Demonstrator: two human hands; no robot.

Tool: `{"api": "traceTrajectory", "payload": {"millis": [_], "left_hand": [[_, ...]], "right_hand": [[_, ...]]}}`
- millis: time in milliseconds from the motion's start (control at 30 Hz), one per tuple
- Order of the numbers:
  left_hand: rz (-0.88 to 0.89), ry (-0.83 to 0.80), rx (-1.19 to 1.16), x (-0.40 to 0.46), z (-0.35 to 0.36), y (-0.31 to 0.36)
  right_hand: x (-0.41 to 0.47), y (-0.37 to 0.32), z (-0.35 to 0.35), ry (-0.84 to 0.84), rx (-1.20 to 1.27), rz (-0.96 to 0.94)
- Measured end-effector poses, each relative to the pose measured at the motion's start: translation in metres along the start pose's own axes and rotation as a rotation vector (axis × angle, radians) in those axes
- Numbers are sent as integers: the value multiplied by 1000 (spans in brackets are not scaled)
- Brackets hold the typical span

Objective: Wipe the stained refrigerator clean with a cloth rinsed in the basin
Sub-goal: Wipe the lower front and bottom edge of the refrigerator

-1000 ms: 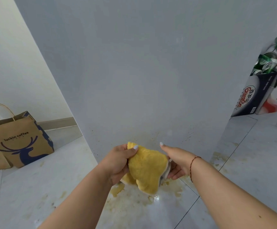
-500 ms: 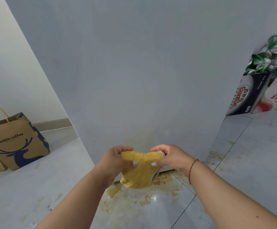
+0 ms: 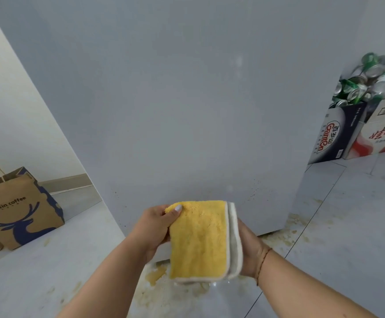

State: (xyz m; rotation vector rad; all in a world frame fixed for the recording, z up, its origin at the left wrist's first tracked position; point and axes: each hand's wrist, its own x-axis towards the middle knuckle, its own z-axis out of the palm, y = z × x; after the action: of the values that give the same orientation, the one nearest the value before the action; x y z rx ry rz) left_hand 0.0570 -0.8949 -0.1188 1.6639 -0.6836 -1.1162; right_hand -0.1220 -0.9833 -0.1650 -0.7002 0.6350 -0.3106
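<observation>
Since the earlier frame, the crumpled cloth (image 3: pixel 200 239) has been spread into a flat folded rectangle, yellow face up. Left hand (image 3: pixel 155 228) pinches its upper-left corner, thumb on top. Right hand (image 3: pixel 249 251) supports it from beneath; finger position cannot be determined. Cloth sits before the stained lower refrigerator (image 3: pixel 187 111).

I see soft, even daylight, faint shadows; wide-angle bending toward 9 and 3 o'clock; slight overall softness.
</observation>
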Motion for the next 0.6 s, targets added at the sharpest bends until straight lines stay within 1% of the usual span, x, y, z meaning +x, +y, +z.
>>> {"api": "traceTrajectory", "payload": {"millis": [67,100,200,233,267,300,333,367,400,433,467,533,567,600], "left_hand": [[-28,97,-7,3,0,-2],[-23,133,0,4,1,-1],[38,232,81,3,1,4],[66,266,105,3,0,6],[92,300,118,3,-3,8],[115,333,126,2,-6,9],[136,366,129,2,-11,11],[154,397,126,1,-14,12],[171,423,119,0,-18,13],[189,449,108,-1,-21,13],[207,475,94,-3,-25,13],[244,536,70,-7,-30,13],[264,580,61,-10,-36,12],[287,614,49,-13,-38,13]], "right_hand": [[4,5,14,-50,103,-44],[3,3,18,-49,200,-57],[4,-13,32,110,283,-214],[1,-19,41,188,238,-300],[1,-22,45,299,160,-419],[2,-23,48,449,59,-567],[3,-23,49,594,-56,-738],[2,-25,51,689,-167,-932],[3,-27,50,709,-295,-1105],[5,-29,49,692,-433,-1231],[8,-34,48,656,-552,-1311],[17,-43,49,529,-694,-1344],[24,-46,54,493,-783,-1338],[30,-48,53,530,-942,-1336]]}}
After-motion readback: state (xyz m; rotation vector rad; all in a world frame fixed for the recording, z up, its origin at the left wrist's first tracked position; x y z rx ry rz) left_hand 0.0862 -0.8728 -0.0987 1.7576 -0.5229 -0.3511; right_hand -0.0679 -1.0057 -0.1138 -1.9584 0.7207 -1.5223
